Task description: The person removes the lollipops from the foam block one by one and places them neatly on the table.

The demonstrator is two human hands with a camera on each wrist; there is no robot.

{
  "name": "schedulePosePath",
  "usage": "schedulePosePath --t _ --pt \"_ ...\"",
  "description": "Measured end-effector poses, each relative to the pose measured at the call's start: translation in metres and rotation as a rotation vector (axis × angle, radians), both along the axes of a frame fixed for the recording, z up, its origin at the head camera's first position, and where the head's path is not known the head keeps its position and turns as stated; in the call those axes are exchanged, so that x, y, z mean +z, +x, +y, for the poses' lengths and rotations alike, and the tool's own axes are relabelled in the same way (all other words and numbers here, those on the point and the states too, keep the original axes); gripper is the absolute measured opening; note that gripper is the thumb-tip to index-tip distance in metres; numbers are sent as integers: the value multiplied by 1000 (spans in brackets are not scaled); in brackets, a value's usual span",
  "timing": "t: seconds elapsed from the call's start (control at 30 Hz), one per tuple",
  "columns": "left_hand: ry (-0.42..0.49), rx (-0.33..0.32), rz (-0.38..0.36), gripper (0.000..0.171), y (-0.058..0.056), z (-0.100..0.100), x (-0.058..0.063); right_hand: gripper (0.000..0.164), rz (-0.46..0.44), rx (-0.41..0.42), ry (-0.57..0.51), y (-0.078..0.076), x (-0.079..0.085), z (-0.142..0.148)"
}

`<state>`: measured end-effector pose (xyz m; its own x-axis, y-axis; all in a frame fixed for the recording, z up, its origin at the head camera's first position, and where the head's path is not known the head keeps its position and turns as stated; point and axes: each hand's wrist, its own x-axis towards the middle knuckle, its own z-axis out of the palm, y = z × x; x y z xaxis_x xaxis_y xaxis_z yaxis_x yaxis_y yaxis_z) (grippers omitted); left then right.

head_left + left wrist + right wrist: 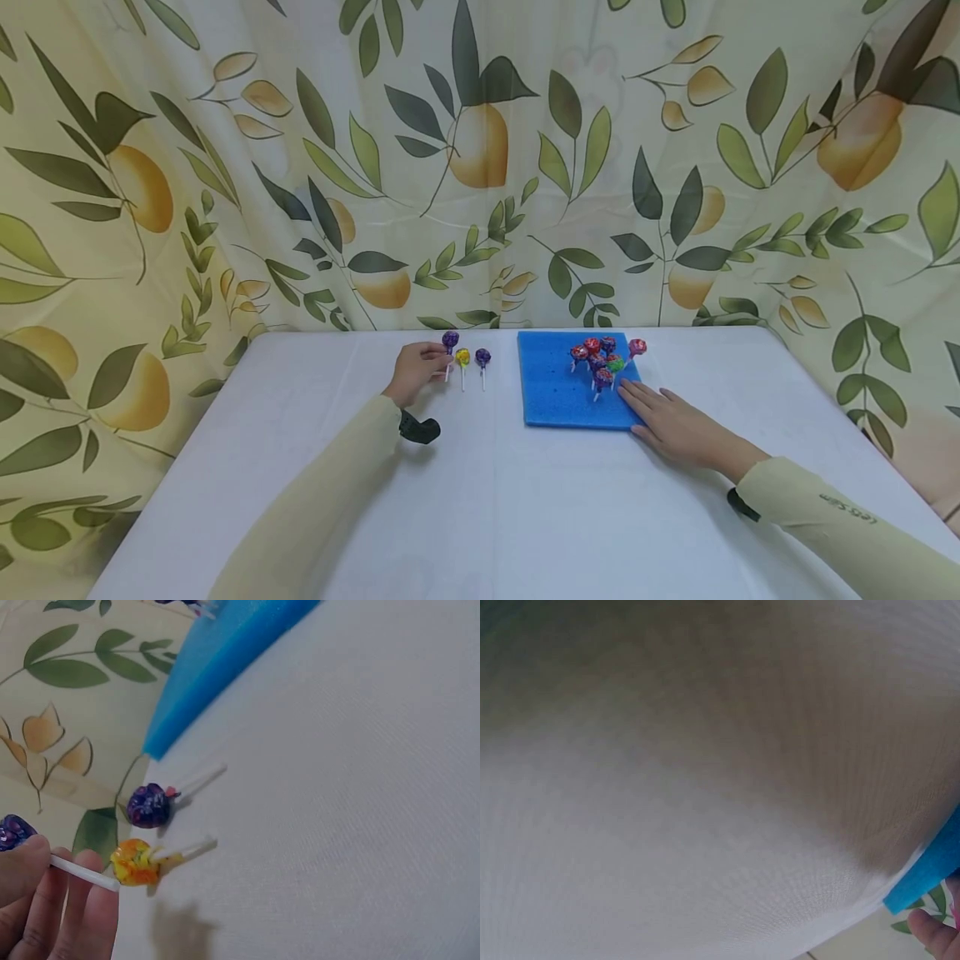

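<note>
My left hand [416, 371] pinches a purple-wrapped lollipop [450, 340] between thumb and fingers. In the left wrist view its white stick [86, 873] pokes out past the fingers. Beside that hand, a yellow lollipop [462, 357] and another purple lollipop [483, 357] lie on the white table, sticks toward me. My right hand [678, 425] lies with straight fingers on the right edge of a blue foam board [551, 404]. Several red, purple and green lollipops [596, 363] stand in the board, near my right fingertips. One pink-red lollipop [637, 347] leans out over its right side.
The table [495, 508] wears a white cloth. Behind its far edge hangs a curtain [585, 167] printed with leaves and fruit. Small holes dot the foam board's left part.
</note>
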<state>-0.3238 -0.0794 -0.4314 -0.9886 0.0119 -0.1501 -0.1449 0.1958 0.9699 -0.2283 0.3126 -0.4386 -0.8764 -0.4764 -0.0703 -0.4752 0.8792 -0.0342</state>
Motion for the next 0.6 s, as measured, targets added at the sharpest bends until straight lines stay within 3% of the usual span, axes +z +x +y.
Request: schedulePosePath --t 0.43,0.6 --pt "-133 81 -82 22 0 -5 -14 63 -5 -3 -1 -1 0 0" --pt "-172 104 -81 19 -1 -5 -17 64 -6 -3 -2 0 0 0"
